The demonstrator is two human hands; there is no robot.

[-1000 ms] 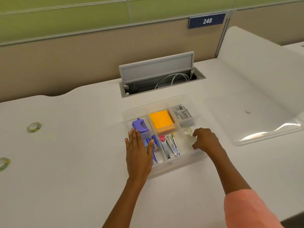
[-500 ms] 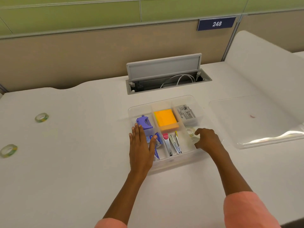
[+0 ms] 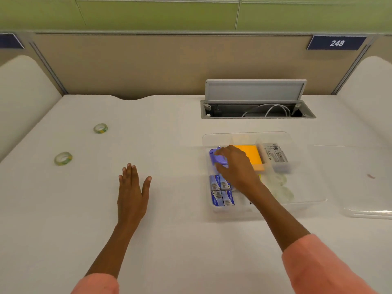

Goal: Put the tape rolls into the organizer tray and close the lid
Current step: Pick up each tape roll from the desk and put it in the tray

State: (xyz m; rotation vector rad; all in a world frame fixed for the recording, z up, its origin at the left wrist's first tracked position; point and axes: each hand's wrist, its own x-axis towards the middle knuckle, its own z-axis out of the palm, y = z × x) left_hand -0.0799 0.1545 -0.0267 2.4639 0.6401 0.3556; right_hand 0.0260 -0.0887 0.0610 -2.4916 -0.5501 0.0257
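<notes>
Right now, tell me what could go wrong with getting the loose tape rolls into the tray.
1. Two green-patterned tape rolls lie far left of the clear plastic organizer tray; one could be missed.
2. The right hand rests on the purple stapler, which may shift.
3. The transparent lid lies at the frame's right edge, easily overlooked.

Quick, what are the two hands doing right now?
Left hand: open, fingers spread, holding nothing.
Right hand: curled over the purple stapler in the organizer tray; actual grip cannot be told.
</notes>
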